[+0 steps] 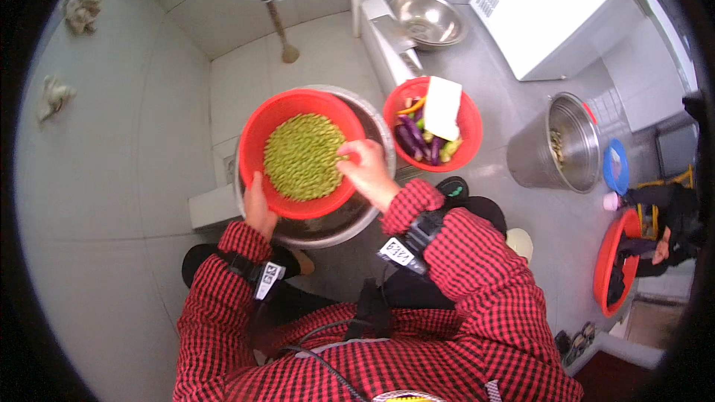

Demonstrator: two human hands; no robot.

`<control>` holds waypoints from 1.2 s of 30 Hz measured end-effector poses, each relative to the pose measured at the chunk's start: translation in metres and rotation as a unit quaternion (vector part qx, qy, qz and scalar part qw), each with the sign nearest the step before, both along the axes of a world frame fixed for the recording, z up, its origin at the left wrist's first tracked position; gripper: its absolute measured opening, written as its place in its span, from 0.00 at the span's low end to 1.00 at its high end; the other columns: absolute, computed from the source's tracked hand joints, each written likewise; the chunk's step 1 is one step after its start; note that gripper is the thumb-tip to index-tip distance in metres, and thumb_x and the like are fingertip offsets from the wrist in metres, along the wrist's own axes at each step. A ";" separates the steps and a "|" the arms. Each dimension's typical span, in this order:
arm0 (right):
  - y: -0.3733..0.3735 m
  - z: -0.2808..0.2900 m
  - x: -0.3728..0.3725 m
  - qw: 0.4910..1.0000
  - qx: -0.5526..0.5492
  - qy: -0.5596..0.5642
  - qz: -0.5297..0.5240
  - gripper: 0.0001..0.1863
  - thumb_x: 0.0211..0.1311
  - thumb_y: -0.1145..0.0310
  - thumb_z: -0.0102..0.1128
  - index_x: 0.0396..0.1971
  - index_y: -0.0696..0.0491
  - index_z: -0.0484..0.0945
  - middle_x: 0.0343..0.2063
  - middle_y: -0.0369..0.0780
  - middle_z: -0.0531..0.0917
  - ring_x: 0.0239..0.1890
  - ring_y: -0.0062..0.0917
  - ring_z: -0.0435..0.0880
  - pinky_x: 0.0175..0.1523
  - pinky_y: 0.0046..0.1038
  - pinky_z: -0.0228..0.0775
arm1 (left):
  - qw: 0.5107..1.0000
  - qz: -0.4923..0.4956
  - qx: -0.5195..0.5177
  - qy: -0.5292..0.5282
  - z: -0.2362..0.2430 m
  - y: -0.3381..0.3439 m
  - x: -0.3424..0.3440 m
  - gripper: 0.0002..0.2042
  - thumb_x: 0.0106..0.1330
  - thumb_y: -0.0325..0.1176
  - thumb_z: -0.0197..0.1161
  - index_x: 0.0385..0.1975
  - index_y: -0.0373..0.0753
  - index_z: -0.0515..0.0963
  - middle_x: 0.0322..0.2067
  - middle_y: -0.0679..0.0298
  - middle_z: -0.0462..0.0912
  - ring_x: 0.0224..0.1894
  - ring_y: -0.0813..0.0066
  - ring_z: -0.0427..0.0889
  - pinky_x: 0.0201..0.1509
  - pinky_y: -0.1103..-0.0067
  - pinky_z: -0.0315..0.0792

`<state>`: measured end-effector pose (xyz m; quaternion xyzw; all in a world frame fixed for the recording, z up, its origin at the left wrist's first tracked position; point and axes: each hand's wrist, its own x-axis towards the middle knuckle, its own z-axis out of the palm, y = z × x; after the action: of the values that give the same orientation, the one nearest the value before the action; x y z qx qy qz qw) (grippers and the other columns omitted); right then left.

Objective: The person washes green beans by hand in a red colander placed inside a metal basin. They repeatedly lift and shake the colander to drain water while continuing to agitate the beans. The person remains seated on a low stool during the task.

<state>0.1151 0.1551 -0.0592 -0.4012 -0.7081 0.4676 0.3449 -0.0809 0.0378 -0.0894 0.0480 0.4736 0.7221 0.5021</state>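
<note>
A red plastic basin (253, 123) holds a broad layer of shelled green beans (302, 156). It rests over a larger metal basin (383, 123), whose rim shows around it. My left hand (257, 207) grips the red basin's near left rim, its thumb up at the edge and the other fingers mostly hidden. Over the right edge of the beans is my right hand (365, 170), thumb and fingertips pinched together. Whatever may be between those fingertips is too small to make out.
Right of the basins stands a red bowl (471, 130) with eggplants, peppers and a white block-like item. Behind it lies a steel bowl (424, 18). A tall metal bucket (532, 152) and white appliance (555, 15) are farther right. Another person's hand (661, 249) is near a red tub (605, 268).
</note>
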 end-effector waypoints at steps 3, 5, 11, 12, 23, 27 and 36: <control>-0.002 0.001 0.001 0.999 -0.044 0.005 -0.016 0.11 0.41 0.70 0.61 0.28 0.52 0.75 0.37 0.46 0.70 0.45 0.38 0.66 0.54 0.33 0.56 | 0.998 0.026 -0.021 0.048 0.004 0.001 0.001 0.20 0.68 0.40 0.41 0.57 0.36 0.58 0.55 0.59 0.65 0.54 0.64 0.67 0.58 0.68 0.62; -0.004 0.001 0.001 0.998 -0.060 -0.012 -0.017 0.11 0.41 0.69 0.61 0.29 0.52 0.75 0.36 0.46 0.70 0.45 0.38 0.67 0.53 0.34 0.57 | 0.999 0.024 -0.012 0.046 0.005 0.002 0.002 0.20 0.68 0.40 0.40 0.57 0.36 0.58 0.55 0.59 0.65 0.55 0.64 0.67 0.59 0.68 0.62; 0.001 -0.002 0.001 0.997 -0.041 -0.072 0.003 0.12 0.39 0.65 0.63 0.28 0.51 0.78 0.33 0.47 0.73 0.41 0.39 0.70 0.47 0.35 0.61 | 0.999 -0.044 -0.008 -0.028 0.000 0.002 -0.002 0.20 0.68 0.40 0.41 0.56 0.37 0.60 0.53 0.58 0.68 0.52 0.63 0.69 0.57 0.66 0.64; 0.001 -0.001 -0.003 0.993 -0.052 -0.107 -0.006 0.12 0.39 0.66 0.63 0.28 0.50 0.77 0.35 0.47 0.71 0.41 0.38 0.69 0.47 0.34 0.61 | 0.998 -0.057 0.015 -0.037 -0.001 0.002 -0.004 0.20 0.68 0.41 0.40 0.56 0.37 0.60 0.53 0.57 0.67 0.52 0.63 0.69 0.57 0.66 0.64; -0.005 0.016 -0.002 0.973 -0.194 -0.125 -0.009 0.13 0.43 0.65 0.60 0.32 0.47 0.73 0.43 0.50 0.63 0.48 0.49 0.65 0.53 0.39 0.59 | 0.998 -0.042 -0.056 -0.009 -0.006 0.003 -0.009 0.22 0.67 0.44 0.43 0.56 0.39 0.58 0.55 0.60 0.65 0.54 0.63 0.67 0.57 0.66 0.63; -0.005 0.015 -0.003 0.966 -0.224 -0.131 -0.012 0.12 0.42 0.65 0.60 0.31 0.47 0.74 0.44 0.50 0.62 0.49 0.49 0.64 0.54 0.40 0.58 | 0.996 -0.055 -0.059 -0.028 -0.015 0.002 -0.013 0.22 0.67 0.45 0.43 0.57 0.40 0.58 0.55 0.60 0.64 0.54 0.63 0.67 0.56 0.66 0.63; -0.005 0.012 -0.004 0.964 -0.227 -0.138 -0.007 0.12 0.42 0.66 0.60 0.31 0.46 0.74 0.45 0.50 0.62 0.50 0.49 0.64 0.54 0.40 0.58 | 0.995 -0.079 -0.048 -0.031 -0.033 0.000 -0.022 0.23 0.67 0.45 0.42 0.57 0.40 0.58 0.55 0.60 0.64 0.54 0.63 0.67 0.57 0.65 0.63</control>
<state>0.1107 0.1501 -0.0470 -0.5347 -0.6211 0.5538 0.1474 -0.1026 0.0376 -0.1220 0.0389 0.4871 0.6576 0.5734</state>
